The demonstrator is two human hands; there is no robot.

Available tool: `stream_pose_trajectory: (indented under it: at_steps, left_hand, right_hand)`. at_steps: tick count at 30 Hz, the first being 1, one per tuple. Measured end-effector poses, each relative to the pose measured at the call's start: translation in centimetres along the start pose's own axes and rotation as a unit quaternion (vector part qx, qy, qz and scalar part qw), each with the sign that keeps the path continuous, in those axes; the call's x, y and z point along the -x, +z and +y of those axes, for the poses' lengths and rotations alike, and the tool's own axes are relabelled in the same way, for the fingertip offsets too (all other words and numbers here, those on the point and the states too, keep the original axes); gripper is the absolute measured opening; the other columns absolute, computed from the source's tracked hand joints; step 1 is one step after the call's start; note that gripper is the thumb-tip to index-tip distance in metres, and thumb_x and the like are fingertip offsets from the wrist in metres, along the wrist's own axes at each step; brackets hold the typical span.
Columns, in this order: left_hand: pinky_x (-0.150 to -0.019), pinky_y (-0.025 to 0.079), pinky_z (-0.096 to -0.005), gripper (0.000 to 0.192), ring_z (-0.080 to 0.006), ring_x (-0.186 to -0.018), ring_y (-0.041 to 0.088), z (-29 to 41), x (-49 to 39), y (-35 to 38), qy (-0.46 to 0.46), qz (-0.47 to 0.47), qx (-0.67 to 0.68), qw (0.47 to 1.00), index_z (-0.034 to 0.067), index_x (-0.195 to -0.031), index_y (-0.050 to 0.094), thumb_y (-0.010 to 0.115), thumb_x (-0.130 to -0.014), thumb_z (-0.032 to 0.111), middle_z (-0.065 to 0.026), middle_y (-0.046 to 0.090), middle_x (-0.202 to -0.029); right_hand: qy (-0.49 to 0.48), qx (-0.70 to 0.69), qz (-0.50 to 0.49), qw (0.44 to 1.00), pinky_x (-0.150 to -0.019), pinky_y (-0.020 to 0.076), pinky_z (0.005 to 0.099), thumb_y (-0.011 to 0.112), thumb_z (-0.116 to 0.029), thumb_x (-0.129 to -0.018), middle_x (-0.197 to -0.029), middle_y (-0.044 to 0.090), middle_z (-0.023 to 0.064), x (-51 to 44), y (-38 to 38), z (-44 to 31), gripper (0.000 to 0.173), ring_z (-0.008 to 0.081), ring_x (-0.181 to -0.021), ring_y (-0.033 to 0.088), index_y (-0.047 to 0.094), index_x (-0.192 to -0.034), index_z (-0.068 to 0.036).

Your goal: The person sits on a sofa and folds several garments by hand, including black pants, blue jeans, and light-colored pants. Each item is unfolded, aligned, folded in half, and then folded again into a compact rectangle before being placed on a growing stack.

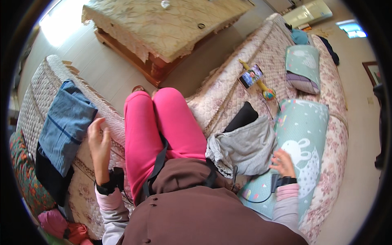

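My left hand (pixel 100 144) is raised beside my pink trousers, its fingers apart and nothing in them, close to a folded blue denim-like garment (pixel 65 119). Under that garment lies black cloth (pixel 52 174). On the other side, my right hand (pixel 283 162) hovers by the edge of a grey garment (pixel 245 147) with a gathered end; its fingers are spread and somewhat blurred, and whether they touch the cloth I cannot tell. A black folded cloth (pixel 243 116) sticks out from beneath the grey garment. Both wrists carry black straps with devices and cables.
Quilted floral covers lie over the sofa (pixel 214 107) around me. Green rabbit-print pillows (pixel 306 137) rest at the right. A phone (pixel 251 76) with a lit screen stands on a yellow holder. Ahead is a cloth-covered wooden table (pixel 162 27). Pink and red clothes (pixel 53 222) lie lower left.
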State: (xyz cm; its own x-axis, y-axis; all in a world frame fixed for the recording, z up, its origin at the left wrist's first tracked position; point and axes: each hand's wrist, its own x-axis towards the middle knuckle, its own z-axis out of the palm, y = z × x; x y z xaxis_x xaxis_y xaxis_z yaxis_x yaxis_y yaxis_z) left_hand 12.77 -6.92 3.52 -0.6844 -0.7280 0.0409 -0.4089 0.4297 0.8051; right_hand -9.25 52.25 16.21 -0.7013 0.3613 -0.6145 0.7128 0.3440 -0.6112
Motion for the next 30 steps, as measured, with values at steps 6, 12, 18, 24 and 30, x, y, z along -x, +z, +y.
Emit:
stream_pose_trajectory:
  at_steps: [6, 12, 18, 24, 30]
  left_hand:
    - [-0.105, 0.031, -0.0434, 0.040, -0.0352, -0.123, 0.039, 5.2, 1.3, 7.3, 0.150, -0.178, -0.092, 0.968, 0.012, -0.117, 0.058, 0.065, -0.078, 0.009, -0.0130, 0.049, -0.126]
    - [-0.107, 0.027, -0.0418, 0.044, -0.0320, -0.125, 0.034, 3.6, 0.7, 8.0, 0.126, -0.192, -0.072, 0.971, 0.016, -0.120, 0.058, 0.065, -0.077, 0.008, -0.0094, 0.045, -0.129]
    - [-0.108, 0.024, -0.0411, 0.044, -0.0284, -0.124, 0.036, 1.9, 0.2, 8.0, 0.148, -0.201, -0.027, 0.968, 0.016, -0.121, 0.057, 0.064, -0.079, 0.008, -0.0073, 0.047, -0.128]
    - [-0.108, 0.024, -0.0417, 0.045, -0.0287, -0.124, 0.035, 1.7, 0.5, 8.2, 0.161, -0.191, -0.050, 0.967, 0.017, -0.123, 0.055, 0.063, -0.080, 0.010, -0.0076, 0.046, -0.130]
    - [-0.108, 0.023, -0.0421, 0.045, -0.0294, -0.125, 0.035, 1.6, 0.6, 8.3, 0.161, -0.188, -0.057, 0.967, 0.017, -0.124, 0.055, 0.064, -0.080, 0.011, -0.0075, 0.045, -0.131]
  right_hand:
    - [0.133, -0.116, 0.071, 0.982, -0.098, 0.0187, 0.0780, 0.078, -0.031, -0.078, -0.155, 0.016, 0.0215, -2.4, 4.2, 10.6, 0.109, 0.0523, -0.136, 0.021, -0.002, -0.150, -0.011]
    - [0.106, -0.238, 0.168, 0.951, -0.100, 0.0398, 0.0458, 0.081, -0.032, -0.074, -0.130, 0.055, 0.0181, -4.5, 4.1, 10.4, 0.073, 0.0331, -0.115, 0.053, 0.049, -0.131, 0.003]
    - [0.051, -0.402, 0.046, 0.913, -0.102, 0.0405, 0.0452, 0.069, -0.018, -0.084, -0.124, 0.058, 0.0121, -4.4, 2.7, 9.2, 0.048, 0.0293, -0.114, 0.054, 0.054, -0.127, -0.002]
    - [0.034, -0.405, -0.046, 0.912, -0.104, 0.0384, 0.0491, 0.059, -0.014, -0.090, -0.131, 0.054, 0.0146, -4.0, 2.7, 6.5, 0.045, 0.0347, -0.117, 0.053, 0.048, -0.132, -0.001]
    - [-0.332, 0.329, 0.323, 0.823, -0.111, 0.0266, 0.0494, 0.071, -0.005, -0.072, -0.145, 0.028, 0.0241, 2.3, 7.1, 5.6, 0.079, 0.0394, -0.137, 0.025, 0.029, -0.138, 0.001]
